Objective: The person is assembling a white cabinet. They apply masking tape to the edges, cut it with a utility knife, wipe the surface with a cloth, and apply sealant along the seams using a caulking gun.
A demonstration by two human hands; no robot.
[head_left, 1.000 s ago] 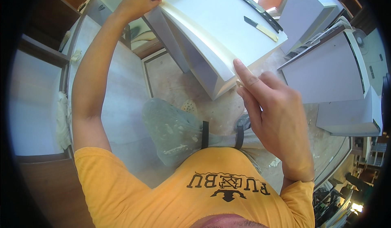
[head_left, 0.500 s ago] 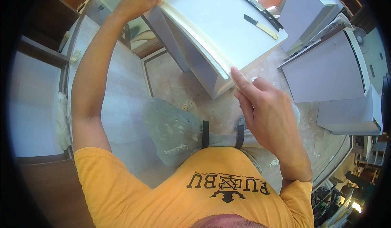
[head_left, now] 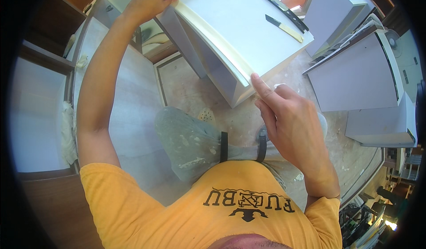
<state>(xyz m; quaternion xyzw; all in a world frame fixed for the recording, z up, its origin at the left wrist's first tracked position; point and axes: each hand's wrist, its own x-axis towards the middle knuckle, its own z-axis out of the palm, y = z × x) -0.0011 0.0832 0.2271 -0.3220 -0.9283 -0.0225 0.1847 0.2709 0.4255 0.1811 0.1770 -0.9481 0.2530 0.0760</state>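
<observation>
A pale yellow strip of masking tape [head_left: 217,39] runs along the near-left edge of a white cabinet box [head_left: 222,15]. At the strip's far end, my left hand [head_left: 153,1] is closed with its fingertips pinching the tape. My right hand [head_left: 290,124] is at the near corner, index fingertip touching the strip's other end. Its thumb sits below, and the remaining fingers are curled under; whatever they hold is hidden. On the box top lies a utility knife [head_left: 286,29] with a black blade and cream handle. Beyond it, a long black slotted bar [head_left: 282,9] follows the far edge.
More white cabinet boxes [head_left: 355,71] stand to the right, one stacked with odds and ends. Wooden shelving [head_left: 49,31] and a pale panel [head_left: 120,138] flank my left side. The floor [head_left: 191,89] is dusty and paint-spotted. My legs are close under the work.
Almost nothing differs. The left forearm has shifted very slightly, while both hands keep their places at the ends of the tape.
</observation>
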